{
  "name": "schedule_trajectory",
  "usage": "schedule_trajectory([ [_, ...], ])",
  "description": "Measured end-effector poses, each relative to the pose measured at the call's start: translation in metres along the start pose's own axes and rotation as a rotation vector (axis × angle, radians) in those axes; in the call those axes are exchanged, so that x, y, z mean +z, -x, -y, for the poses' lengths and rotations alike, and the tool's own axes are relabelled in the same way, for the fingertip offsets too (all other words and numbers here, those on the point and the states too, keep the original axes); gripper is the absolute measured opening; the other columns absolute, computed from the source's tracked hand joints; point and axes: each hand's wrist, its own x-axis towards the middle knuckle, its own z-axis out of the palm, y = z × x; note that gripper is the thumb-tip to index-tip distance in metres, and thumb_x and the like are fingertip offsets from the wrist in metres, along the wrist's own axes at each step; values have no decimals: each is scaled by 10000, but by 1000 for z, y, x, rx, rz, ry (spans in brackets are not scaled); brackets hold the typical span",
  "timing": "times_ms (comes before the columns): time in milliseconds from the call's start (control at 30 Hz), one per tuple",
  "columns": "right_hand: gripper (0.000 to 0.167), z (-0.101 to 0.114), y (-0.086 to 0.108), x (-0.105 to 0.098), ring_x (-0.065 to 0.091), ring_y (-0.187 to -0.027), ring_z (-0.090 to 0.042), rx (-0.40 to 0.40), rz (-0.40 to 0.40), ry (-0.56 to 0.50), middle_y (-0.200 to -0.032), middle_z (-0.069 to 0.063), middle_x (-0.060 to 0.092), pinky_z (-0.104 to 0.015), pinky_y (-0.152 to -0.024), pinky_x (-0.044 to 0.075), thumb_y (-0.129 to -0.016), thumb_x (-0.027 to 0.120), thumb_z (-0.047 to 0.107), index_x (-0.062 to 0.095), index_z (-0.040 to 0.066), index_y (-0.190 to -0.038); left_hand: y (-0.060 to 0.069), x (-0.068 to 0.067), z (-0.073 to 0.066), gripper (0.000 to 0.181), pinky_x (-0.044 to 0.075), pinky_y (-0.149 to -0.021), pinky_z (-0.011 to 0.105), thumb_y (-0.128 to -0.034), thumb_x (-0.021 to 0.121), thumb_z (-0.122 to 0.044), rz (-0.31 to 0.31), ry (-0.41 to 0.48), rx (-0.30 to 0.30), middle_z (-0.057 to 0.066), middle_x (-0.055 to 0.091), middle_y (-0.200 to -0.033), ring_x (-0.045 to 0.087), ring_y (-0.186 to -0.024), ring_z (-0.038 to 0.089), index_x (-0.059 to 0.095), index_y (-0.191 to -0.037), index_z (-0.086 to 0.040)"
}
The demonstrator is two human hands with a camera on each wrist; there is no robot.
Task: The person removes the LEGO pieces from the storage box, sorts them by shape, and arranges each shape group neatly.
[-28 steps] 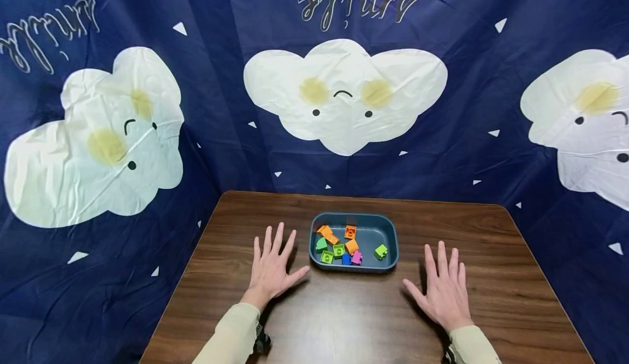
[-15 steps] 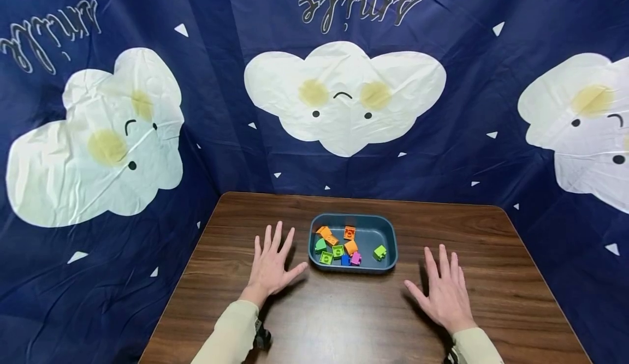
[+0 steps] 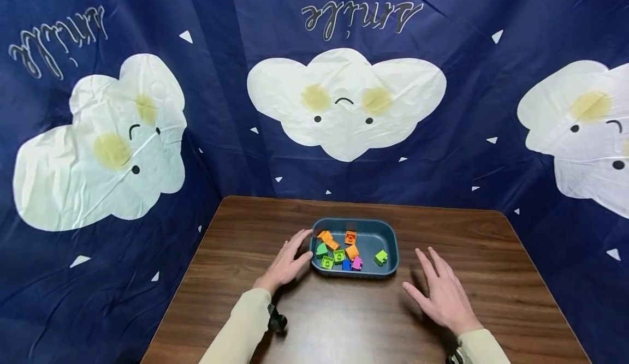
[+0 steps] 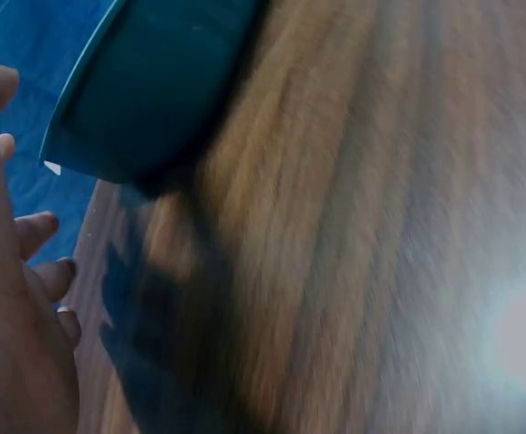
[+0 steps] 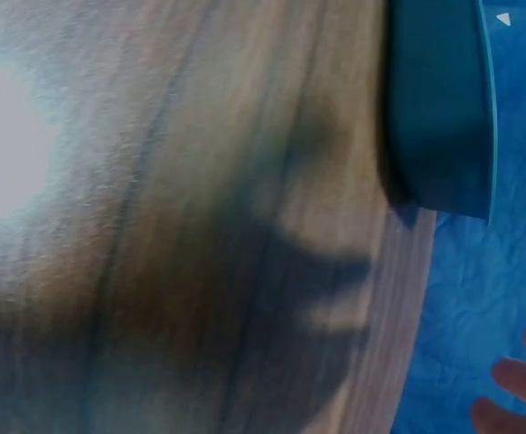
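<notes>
The blue-grey tray [image 3: 371, 238] sits near the far edge of the table [image 3: 354, 326], about midway between its two far corners. Toy bricks [image 3: 351, 251] crowd its left half; a lone lime-green brick [image 3: 380, 257] lies towards the right end. Beside the tray's left wall I see the left hand [image 3: 282, 267], its fingers loosely bent, thumb parted from them, nothing in its hold; whether a fingertip touches the rim I cannot tell. The right hand [image 3: 444, 297] hangs over the table, out from the tray's near right corner, fingers loosely spread, thumb wide, holding nothing. To my eye this is the approach, with no brick taken up yet. The next move seems to call for settling the left fingers on the rim, or lifting them over it to the bricks, without jarring the tray.
</notes>
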Motion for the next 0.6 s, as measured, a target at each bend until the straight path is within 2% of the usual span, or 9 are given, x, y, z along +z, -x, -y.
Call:
schedule_trajectory([
  [200,826,6,-6,-3,487,-1359,-499,-23,18,-35,-1558,-258,465,-681,-1005,457,-924,754,505,449,132,-1595,-10,12,4,616,332,-1202,593,-1037,583,-175,-69,176,-54,12,453,-1636,416,-1503,270,420,-1618,-300],
  [400,749,10,-19,-6,539,-1326,-430,-82,8,-62,-1488,-206,555,-627,-1014,484,-942,763,428,496,97,-1558,-11,19,6,612,316,-1216,572,-1010,590,-107,-100,255,-83,-8,488,-1614,404,-1510,252,491,-1587,-285],
  [600,625,20,-44,-14,621,-1217,-385,-175,26,-64,-1350,-163,659,-569,-987,528,-931,796,293,587,57,-1471,-12,26,10,615,291,-1229,578,-1002,590,-94,-111,290,-101,-40,505,-1598,401,-1512,244,515,-1568,-324],
])
